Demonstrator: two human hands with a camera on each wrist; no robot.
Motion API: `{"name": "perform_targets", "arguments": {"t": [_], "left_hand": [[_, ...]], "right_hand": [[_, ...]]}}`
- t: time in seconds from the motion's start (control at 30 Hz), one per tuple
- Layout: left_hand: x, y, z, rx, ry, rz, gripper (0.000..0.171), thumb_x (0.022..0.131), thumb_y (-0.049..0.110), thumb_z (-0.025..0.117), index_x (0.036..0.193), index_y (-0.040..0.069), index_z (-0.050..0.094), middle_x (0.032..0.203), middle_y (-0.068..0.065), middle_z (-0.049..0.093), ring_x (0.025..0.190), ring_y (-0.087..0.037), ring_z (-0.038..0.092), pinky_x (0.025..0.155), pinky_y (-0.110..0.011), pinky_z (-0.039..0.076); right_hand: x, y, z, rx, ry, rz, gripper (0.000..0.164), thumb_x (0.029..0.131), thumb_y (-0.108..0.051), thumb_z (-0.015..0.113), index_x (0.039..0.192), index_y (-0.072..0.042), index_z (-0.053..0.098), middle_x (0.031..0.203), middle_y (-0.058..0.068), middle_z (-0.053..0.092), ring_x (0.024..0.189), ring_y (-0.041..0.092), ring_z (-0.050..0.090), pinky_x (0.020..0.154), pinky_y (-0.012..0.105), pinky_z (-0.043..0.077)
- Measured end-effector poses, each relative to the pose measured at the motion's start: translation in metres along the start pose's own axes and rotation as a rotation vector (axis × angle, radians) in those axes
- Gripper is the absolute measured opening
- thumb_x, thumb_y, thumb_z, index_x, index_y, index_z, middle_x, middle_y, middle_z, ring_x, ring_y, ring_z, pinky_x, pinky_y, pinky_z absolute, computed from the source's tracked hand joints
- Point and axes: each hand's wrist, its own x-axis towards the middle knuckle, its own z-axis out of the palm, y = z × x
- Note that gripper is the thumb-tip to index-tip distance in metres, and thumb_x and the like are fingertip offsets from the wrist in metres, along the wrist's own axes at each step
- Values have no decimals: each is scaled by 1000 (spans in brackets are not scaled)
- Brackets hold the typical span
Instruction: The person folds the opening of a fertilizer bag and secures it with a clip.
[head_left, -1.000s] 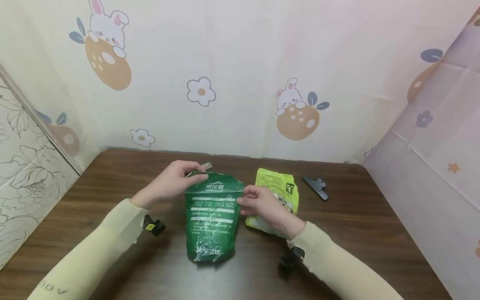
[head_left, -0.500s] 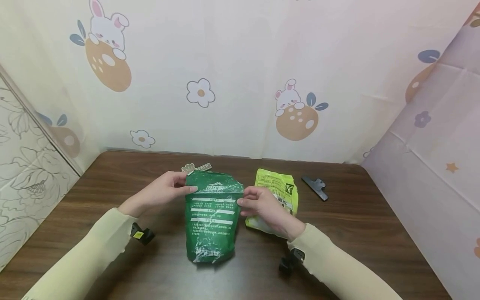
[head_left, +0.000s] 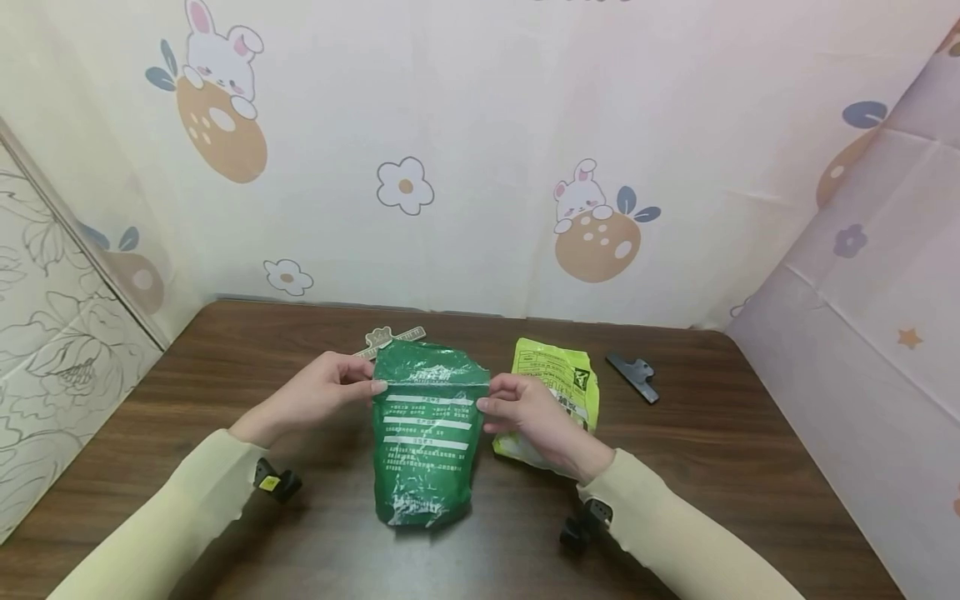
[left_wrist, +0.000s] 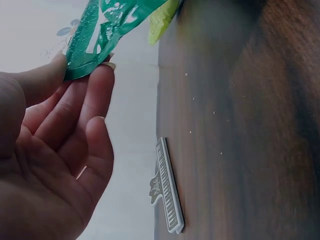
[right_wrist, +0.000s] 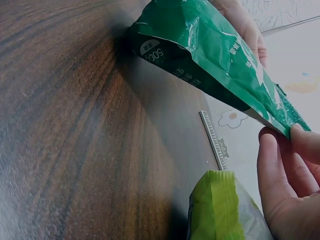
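A green plastic bag (head_left: pixel 426 450) with white print stands in the middle of the table, its lower part filled out. My left hand (head_left: pixel 315 393) pinches the bag's upper left edge between thumb and fingers. At the upper right edge, my right hand (head_left: pixel 542 419) pinches the bag in the same way, level with a crease across it. In the left wrist view the bag's corner sits between the thumb and index finger of that hand. The right wrist view shows the bag's side panel, marked 500g, and its crimped top edge.
Behind the green bag lies a pale clip (left_wrist: pixel 169 187) with a bear-shaped tab and keyboard-like stripes. A yellow-green bag (head_left: pixel 540 362) lies partly under my right hand. Right of it is a dark grey clip (head_left: pixel 633 377). A patterned curtain (head_left: pixel 480 167) rises behind the table.
My left hand has slid from the bag's top down to its upper left edge. The bag's top has spread upward, and more of the pale clip shows. The right hand stays put.
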Motion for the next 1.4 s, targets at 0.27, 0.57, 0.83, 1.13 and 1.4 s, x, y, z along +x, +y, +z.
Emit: {"name": "perform_targets", "arguments": {"t": [0.27,0.57,0.83,1.13,1.4], "left_hand": [[-3,3,1,-2,47,1,8,94,26,72,90,20,76,83,1,71,83,-24,58,72,-36,45],[-5,8,-2,-26,65,22,7,94,24,71,91,20,76,85,0,71,84,-26,59,73,-38,47],[-6,15,-5,-44,73,24,7,94,24,72,95,19,76,87,1,73,88,-31,63,78,-43,49],[-8,25,-9,-35,95,48,5,93,21,73,95,19,77,86,1,73,91,-38,61,76,-40,50],[-8,33,-13,2,119,90,5,93,22,72,90,21,76,83,-1,71,84,-26,58,71,-36,49]], "right_hand": [[-5,-3,1,8,0,11,6,92,-2,68,93,-5,63,96,11,72,86,22,71,82,45,57],[-7,-9,3,15,10,-9,8,92,-4,68,98,-2,63,90,8,69,84,20,69,85,47,55],[-8,-15,4,6,20,-33,6,92,-3,68,94,-5,63,91,7,70,86,20,69,88,48,54],[-12,-21,3,-4,14,-64,11,92,-6,70,101,0,65,97,9,73,89,22,70,89,51,53],[-16,-29,1,-90,33,-110,12,92,-9,70,102,-2,67,99,7,74,95,22,69,94,49,50]]}}
